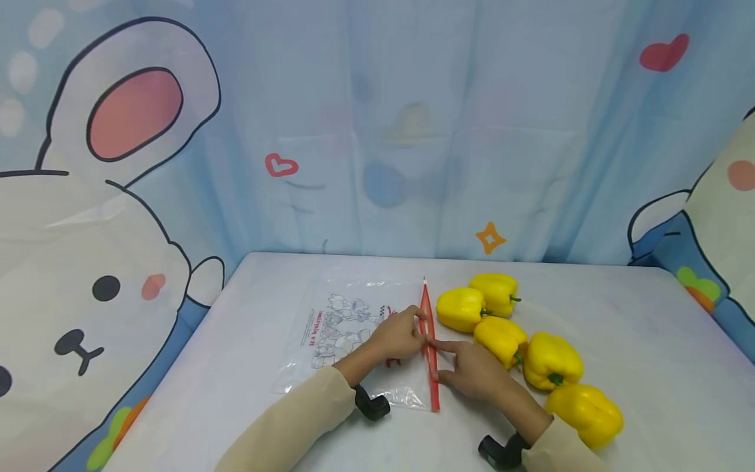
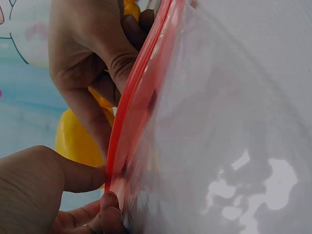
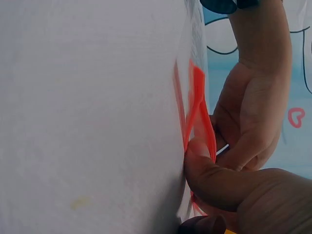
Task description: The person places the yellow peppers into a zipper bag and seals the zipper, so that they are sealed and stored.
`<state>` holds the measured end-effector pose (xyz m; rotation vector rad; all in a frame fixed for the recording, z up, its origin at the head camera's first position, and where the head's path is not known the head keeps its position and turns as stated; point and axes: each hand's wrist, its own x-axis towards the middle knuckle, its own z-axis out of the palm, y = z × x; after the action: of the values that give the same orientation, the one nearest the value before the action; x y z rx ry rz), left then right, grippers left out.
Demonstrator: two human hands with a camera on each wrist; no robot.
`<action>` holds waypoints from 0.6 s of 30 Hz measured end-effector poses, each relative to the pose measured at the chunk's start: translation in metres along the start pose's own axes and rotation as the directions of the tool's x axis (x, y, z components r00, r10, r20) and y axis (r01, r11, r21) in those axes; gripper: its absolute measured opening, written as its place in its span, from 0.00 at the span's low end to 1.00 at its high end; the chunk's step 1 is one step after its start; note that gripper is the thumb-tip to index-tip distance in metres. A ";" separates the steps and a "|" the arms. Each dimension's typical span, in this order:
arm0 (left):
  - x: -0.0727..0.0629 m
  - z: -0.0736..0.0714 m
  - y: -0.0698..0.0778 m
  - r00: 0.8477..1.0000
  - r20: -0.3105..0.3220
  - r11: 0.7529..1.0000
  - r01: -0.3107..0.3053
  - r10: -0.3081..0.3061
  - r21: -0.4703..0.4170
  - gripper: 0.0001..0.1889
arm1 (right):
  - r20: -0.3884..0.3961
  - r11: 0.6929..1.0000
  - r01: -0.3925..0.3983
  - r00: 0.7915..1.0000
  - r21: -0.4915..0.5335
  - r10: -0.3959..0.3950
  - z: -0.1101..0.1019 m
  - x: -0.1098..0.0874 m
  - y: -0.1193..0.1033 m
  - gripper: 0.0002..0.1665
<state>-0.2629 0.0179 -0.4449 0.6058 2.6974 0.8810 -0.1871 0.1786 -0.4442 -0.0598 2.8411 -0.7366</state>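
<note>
The bag lies flat on the worktop, to the left of five yellow peppers. It is clear plastic with printing on its face, and its red edge runs down the side nearest the peppers. My left hand lies over the bag and pinches that red edge between thumb and fingertips, with hardly any gap between them. My right hand is at the edge from the other side, nearly closed, its index finger just beside my left fingertips and its thumb nearer to me; it grips that stretch, though some of its fingers are hidden. Seen from the right wrist, two red strips stand parted near my right thumb. The peppers sit in a loose slanting group, some touching, from beyond my right hand down to beside my forearm. I wear pale sleeves, with a black device at each wrist. Behind hangs a blue curtain printed with a bunny, hearts and an orange star.
</note>
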 end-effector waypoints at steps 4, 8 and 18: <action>0.000 0.000 -0.001 1.000 -0.012 1.000 -0.012 0.012 -0.011 0.21 | 0.006 1.000 -0.010 1.000 0.004 0.010 0.000 0.002 0.001 0.39; -0.001 -0.002 -0.001 1.000 -0.011 0.999 -0.010 0.010 -0.036 0.20 | -0.015 1.000 -0.005 1.000 0.001 0.005 0.001 0.000 0.002 0.39; -0.001 -0.007 0.001 1.000 0.022 0.999 -0.017 0.018 -0.042 0.22 | -0.032 1.000 -0.013 0.999 -0.009 0.013 0.003 0.003 0.005 0.39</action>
<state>-0.2638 0.0147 -0.4389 0.6279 2.6512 0.9268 -0.1889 0.1813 -0.4501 -0.0314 2.8726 -0.7285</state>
